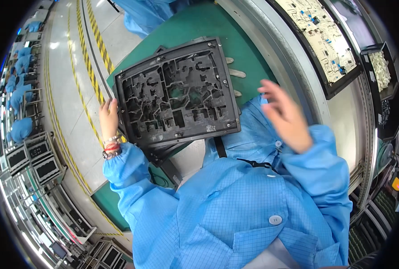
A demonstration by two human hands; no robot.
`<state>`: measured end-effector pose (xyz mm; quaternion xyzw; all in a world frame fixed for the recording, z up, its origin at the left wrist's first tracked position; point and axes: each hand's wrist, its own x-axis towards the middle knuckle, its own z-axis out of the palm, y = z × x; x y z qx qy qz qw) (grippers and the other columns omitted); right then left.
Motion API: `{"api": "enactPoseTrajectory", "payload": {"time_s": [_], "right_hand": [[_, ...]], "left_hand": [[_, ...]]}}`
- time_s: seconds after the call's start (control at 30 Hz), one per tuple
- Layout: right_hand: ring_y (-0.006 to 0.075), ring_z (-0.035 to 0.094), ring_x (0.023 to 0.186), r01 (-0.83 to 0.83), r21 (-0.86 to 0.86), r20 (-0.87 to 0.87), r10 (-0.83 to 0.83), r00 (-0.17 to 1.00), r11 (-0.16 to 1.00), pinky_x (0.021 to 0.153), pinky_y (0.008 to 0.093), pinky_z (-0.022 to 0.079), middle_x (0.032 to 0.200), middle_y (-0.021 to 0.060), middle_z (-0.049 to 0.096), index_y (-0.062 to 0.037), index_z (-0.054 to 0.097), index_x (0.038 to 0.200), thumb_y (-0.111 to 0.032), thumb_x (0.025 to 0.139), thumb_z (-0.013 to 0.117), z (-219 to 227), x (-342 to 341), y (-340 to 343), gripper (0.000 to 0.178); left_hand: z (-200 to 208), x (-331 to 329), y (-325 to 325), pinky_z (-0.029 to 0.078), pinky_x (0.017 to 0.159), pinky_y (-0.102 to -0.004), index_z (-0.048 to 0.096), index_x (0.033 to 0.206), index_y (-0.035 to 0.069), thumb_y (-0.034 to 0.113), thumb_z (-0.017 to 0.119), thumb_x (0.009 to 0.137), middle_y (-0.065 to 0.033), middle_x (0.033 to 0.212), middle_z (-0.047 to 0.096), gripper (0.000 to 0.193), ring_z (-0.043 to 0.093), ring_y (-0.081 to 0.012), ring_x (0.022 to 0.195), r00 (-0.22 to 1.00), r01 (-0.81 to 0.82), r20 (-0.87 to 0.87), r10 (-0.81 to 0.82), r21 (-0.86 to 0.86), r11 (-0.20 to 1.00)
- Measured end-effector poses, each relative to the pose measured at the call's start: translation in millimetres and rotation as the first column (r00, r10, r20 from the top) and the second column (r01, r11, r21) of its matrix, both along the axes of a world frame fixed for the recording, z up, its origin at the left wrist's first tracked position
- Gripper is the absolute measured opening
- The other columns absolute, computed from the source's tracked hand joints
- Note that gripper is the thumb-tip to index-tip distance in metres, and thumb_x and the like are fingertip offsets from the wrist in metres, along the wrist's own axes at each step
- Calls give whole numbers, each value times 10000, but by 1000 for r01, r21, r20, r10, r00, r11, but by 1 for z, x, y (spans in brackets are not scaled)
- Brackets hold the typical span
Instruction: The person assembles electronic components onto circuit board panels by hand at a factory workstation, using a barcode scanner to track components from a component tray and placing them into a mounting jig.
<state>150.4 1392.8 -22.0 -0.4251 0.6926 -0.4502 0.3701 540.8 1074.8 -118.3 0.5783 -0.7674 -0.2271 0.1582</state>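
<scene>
A black rectangular circuit-board carrier (195,121), cut through with many irregular pockets and studded with small screws along its rim, lies slightly askew in front of me. At its left edge my left hand (108,120) grips the rim; part of the grip is hidden by the frame. My right hand (287,116) is raised to the right of the carrier, slightly blurred, fingers apart and holding nothing. Beneath the carrier, corners of another dark frame (161,157) stick out. Pale glove fingers (236,73) show on the green mat (181,27) by its right side.
On the right, a metal conveyor rail (293,58) bears another black carrier with a populated pale board (320,38). Beyond it stands a black bin of whitish parts (380,69). A person's blue sleeve (141,15) is at the far edge. Striped floor tape (85,54) runs along the left.
</scene>
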Motion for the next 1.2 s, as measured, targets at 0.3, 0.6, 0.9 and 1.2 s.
{"api": "enactPoseTrajectory", "payload": {"time_s": [0.3,0.6,0.9,1.2], "right_hand": [[182,480,1057,92,104,91,-102,991,990,834,264,421,1156,98,458,12,410,1293,-151,894,541,-98,34,-46,450],[162,505,978,198,2,-150,-195,969,980,790,248,427,1092,85,497,9,457,1270,-110,880,545,-12,41,-51,417],[120,532,840,733,-164,-171,-750,638,661,716,208,409,942,92,594,89,600,983,-24,856,554,21,36,50,175],[90,510,777,994,-83,-194,-979,60,77,716,219,391,821,45,597,91,599,904,-68,877,567,-32,54,286,165]], "left_hand": [[-8,-26,43,216,1065,-313,499,1266,33,246,571,846,-211,1388,357,476,279,-254,1329,837,-100,-484,255,324,941],[26,-38,61,228,1067,-334,434,1286,-45,269,432,869,-117,1403,372,522,340,-214,1279,312,88,-814,489,538,839],[99,-141,43,141,1113,-405,188,1401,-40,356,441,817,-199,1461,193,749,212,-349,1341,216,758,-937,273,337,559],[111,-373,202,155,1100,-328,205,1375,-96,347,458,810,-171,1460,216,761,191,-252,1351,392,909,-904,-172,409,-78]]}}
